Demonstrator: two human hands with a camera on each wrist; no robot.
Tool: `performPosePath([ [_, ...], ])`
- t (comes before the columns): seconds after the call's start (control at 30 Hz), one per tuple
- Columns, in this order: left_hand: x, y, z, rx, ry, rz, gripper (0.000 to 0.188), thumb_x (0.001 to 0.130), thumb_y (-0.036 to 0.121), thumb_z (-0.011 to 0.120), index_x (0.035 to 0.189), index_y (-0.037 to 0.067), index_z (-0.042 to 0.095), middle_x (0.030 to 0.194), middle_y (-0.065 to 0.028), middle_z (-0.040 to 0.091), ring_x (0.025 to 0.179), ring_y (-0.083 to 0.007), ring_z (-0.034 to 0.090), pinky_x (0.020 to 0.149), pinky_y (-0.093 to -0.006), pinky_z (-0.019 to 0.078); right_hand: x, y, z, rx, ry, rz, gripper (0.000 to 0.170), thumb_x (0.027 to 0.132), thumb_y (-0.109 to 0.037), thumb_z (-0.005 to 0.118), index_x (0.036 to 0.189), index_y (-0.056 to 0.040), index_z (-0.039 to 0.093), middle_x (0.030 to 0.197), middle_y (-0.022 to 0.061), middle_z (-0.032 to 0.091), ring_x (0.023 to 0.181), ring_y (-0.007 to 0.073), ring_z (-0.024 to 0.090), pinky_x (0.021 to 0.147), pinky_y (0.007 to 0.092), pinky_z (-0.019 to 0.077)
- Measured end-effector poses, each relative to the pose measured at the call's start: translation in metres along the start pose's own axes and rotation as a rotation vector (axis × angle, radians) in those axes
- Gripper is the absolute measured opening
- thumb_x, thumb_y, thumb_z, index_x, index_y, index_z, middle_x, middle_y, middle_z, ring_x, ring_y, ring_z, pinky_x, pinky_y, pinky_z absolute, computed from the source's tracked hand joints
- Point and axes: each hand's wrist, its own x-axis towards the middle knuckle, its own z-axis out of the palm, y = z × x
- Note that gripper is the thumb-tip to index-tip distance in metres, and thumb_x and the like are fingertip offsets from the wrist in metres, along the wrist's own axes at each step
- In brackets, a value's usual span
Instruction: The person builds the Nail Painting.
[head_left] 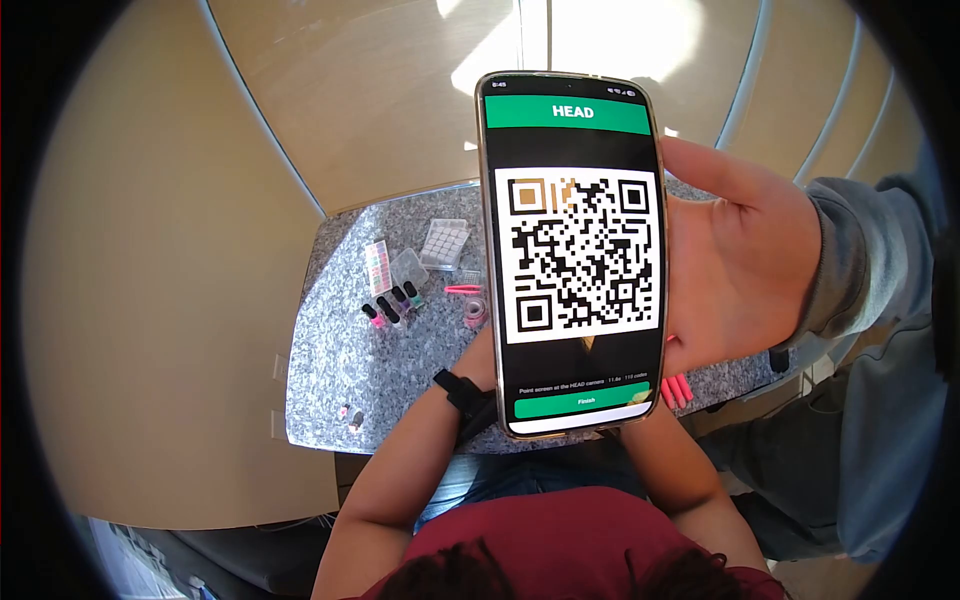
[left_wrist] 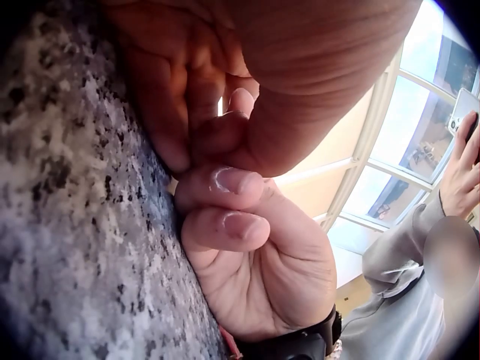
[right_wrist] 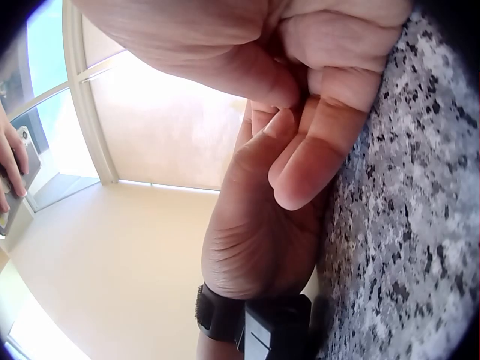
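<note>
My left hand [left_wrist: 315,67] and right hand [right_wrist: 225,37] meet on the speckled stone tabletop [left_wrist: 67,187], fingers loosely curled and overlapping. No object shows between them. In the left wrist view, the right hand's fingertips sit right at the left hand's fingers. The head view hides both hands behind a phone [head_left: 580,370] showing a QR code under the word HEAD. Another person's hand [head_left: 750,260] supports that phone from the right. A black strap [head_left: 460,392] circles my left wrist.
Left of the phone lie nail polish bottles [head_left: 390,306], a coloured sticker sheet [head_left: 377,267], a clear compartment box [head_left: 446,243], pink tweezers [head_left: 463,289] and a pink roll [head_left: 475,312]. Pink sticks [head_left: 678,390] lie at the right. Beside me stands the person in a grey sleeve [head_left: 870,260].
</note>
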Motion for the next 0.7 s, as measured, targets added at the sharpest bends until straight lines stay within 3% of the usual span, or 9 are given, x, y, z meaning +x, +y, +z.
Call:
performPosePath([
  [0.03,-0.002,-0.001,-0.001,0.015,-0.004,0.009,0.039,0.103,0.014,0.075,0.137,-0.004,0.069,0.128,-0.0175,0.079,0.118,-0.0249,0.074,0.104,-0.037,0.0564,0.0,0.0,-0.015,-0.017,-0.233,0.002,0.071,0.116,-0.06,0.03,0.168,-0.013,0.043,0.168,0.0141,0.052,0.149,0.0395,0.053,0.123,0.0613,0.0355],
  [0.07,-0.003,0.002,-0.001,0.016,-0.003,0.01,0.039,0.103,0.014,0.075,0.137,-0.004,0.069,0.128,-0.0175,0.079,0.118,-0.0249,0.074,0.104,-0.037,0.0564,-0.004,-0.001,-0.007,-0.018,-0.233,0.002,0.071,0.116,-0.06,0.03,0.168,-0.013,0.043,0.168,0.0141,0.052,0.149,0.0395,0.053,0.123,0.0613,0.0355],
  [0.13,-0.005,0.009,-0.001,-0.235,-0.031,-0.121,0.039,0.102,0.011,0.076,0.138,-0.001,0.068,0.131,-0.0142,0.077,0.119,-0.022,0.073,0.104,-0.037,0.0566,-0.013,-0.003,0.019,0.057,0.012,0.024,0.072,0.116,-0.06,0.029,0.169,-0.0138,0.041,0.169,0.0146,0.051,0.151,0.0392,0.051,0.125,0.0616,0.0349],
  [0.27,-0.005,0.006,0.002,-0.53,-0.071,-0.184,0.044,0.099,0.002,0.079,0.141,0.002,0.064,0.132,-0.0076,0.075,0.12,-0.0155,0.071,0.104,-0.0341,0.0571,-0.019,-0.002,0.025,0.015,0.149,-0.001,0.074,0.116,-0.062,0.028,0.169,-0.0121,0.04,0.171,0.0149,0.049,0.153,0.0389,0.049,0.126,0.0611,0.0344],
  [0.33,-0.006,0.003,0.001,-0.548,-0.071,-0.197,0.045,0.1,0.002,0.079,0.142,0.002,0.063,0.133,-0.0077,0.075,0.12,-0.0154,0.071,0.103,-0.0335,0.0571,-0.017,-0.007,0.025,-0.117,0.095,0.092,0.082,0.115,-0.069,0.019,0.179,-0.0172,0.017,0.184,0.0131,0.024,0.168,0.0387,0.024,0.133,0.0641,0.0193],
  [0.37,-0.006,0.005,0.001,-0.567,-0.07,-0.209,0.046,0.1,0.002,0.078,0.143,0.002,0.063,0.133,-0.0079,0.075,0.12,-0.0153,0.071,0.103,-0.0328,0.0572,-0.017,-0.006,0.028,-0.116,0.094,0.092,0.082,0.115,-0.069,0.019,0.179,-0.0172,0.017,0.184,0.0131,0.024,0.168,0.0387,0.024,0.133,0.0641,0.0193],
  [0.43,-0.007,0.009,0.001,-0.525,-0.051,-0.193,0.046,0.099,0.002,0.079,0.143,0.002,0.064,0.132,-0.0082,0.076,0.12,-0.0152,0.071,0.103,-0.033,0.0574,-0.019,-0.005,0.035,0.06,0.217,0.091,0.076,0.117,-0.061,0.024,0.168,-0.0073,0.041,0.168,0.0178,0.051,0.149,0.0401,0.054,0.125,0.0597,0.0362],
  [0.47,-0.007,0.012,0.0,-0.483,-0.032,-0.176,0.046,0.099,0.002,0.079,0.143,0.002,0.065,0.132,-0.0084,0.077,0.12,-0.0152,0.071,0.102,-0.0332,0.0576,-0.018,-0.006,0.036,0.049,0.209,0.096,0.074,0.118,-0.059,0.024,0.168,-0.0073,0.041,0.167,0.0185,0.052,0.147,0.041,0.056,0.124,0.0596,0.0368],
  [0.7,-0.008,0.02,-0.002,-0.29,0.033,-0.111,0.038,0.102,0.015,0.076,0.137,0.0,0.072,0.13,-0.0164,0.079,0.12,-0.0245,0.074,0.104,-0.0391,0.0577,-0.016,-0.006,0.034,0.101,0.114,0.128,0.076,0.116,-0.063,0.023,0.173,-0.013,0.029,0.177,0.0157,0.036,0.159,0.0412,0.038,0.129,0.0642,0.0252],
])
